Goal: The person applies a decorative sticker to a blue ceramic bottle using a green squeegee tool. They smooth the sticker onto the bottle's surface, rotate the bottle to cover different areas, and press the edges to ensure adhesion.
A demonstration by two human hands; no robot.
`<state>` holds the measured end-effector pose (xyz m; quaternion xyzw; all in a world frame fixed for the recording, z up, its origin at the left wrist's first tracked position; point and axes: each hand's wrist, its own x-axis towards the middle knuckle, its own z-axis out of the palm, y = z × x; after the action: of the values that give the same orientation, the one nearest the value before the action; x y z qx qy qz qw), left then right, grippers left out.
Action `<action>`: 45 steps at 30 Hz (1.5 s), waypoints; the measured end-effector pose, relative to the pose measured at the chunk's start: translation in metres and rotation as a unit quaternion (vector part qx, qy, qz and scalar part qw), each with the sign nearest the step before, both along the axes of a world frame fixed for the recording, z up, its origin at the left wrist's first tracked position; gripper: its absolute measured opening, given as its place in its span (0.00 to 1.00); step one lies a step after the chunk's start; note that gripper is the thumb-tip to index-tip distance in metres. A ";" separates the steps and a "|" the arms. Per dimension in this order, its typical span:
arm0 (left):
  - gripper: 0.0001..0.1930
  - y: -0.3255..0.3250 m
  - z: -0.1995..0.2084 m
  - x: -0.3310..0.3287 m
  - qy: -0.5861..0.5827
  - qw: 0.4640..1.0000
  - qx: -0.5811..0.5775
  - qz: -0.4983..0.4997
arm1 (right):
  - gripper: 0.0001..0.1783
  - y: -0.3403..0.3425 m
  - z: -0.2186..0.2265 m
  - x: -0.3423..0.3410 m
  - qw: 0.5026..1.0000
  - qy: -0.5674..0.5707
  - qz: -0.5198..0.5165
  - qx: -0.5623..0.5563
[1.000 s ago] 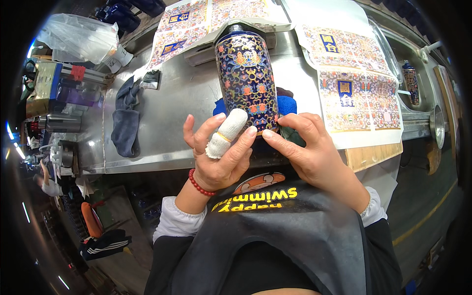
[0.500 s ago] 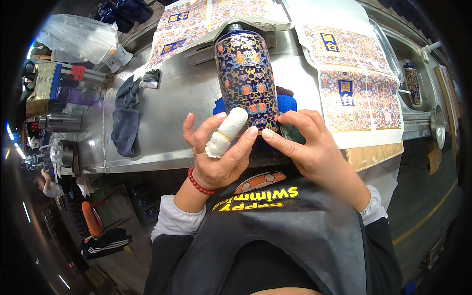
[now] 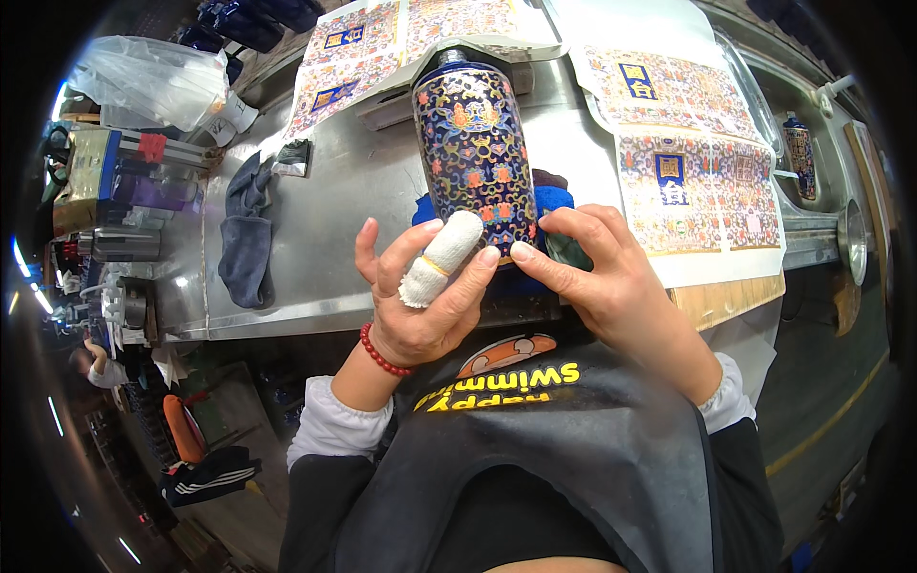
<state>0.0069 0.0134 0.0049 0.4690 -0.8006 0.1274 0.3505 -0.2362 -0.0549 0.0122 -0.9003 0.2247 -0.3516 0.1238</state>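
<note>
A worker's L hand (image 3: pixel 425 301) is abt half open at a steel table (image 3: pixel 325 239), thumb tip at the base edge of a patterned bottle (image 3: pixel 476 143); the index, in a white finger cover (image 3: pixel 445 253), lies against its lower L side, other fingers raised & spread. R hand (image 3: pixel 607 272), also abt half open, has its thumb tip at the same edge, near the L thumb, w/ index curled by the lower R side. Can't tell if either hand bears any wt. Bottle is mid-table, btwn the hands & printed sheets (image 3: pixel 693 229), neck pointing away from the worker, a blue cloth (image 3: pixel 554 200) showing either side of its lower half. Dark blue & glossy, it's covered in flowers & scrolls in gold, red & lt. blue; neck is plain & dark.
</note>
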 end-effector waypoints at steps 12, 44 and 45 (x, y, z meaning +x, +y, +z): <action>0.21 0.001 0.002 0.003 -0.026 1.000 0.003 -0.017 | 0.27 -0.005 0.001 -0.003 1.000 0.012 0.016 -0.017; 0.40 -0.001 -0.011 0.000 0.080 0.996 0.038 0.022 | 0.30 -0.015 0.004 -0.004 0.985 -0.152 0.028 0.078; 0.44 -0.004 -0.012 -0.001 0.082 0.994 0.061 0.037 | 0.26 -0.017 0.006 -0.003 0.986 -0.143 0.028 0.083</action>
<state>0.0059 0.0093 -0.0067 0.5274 -0.7577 0.0520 0.3809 -0.2393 -0.0718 0.0178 -0.8333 0.2079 -0.4530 0.2391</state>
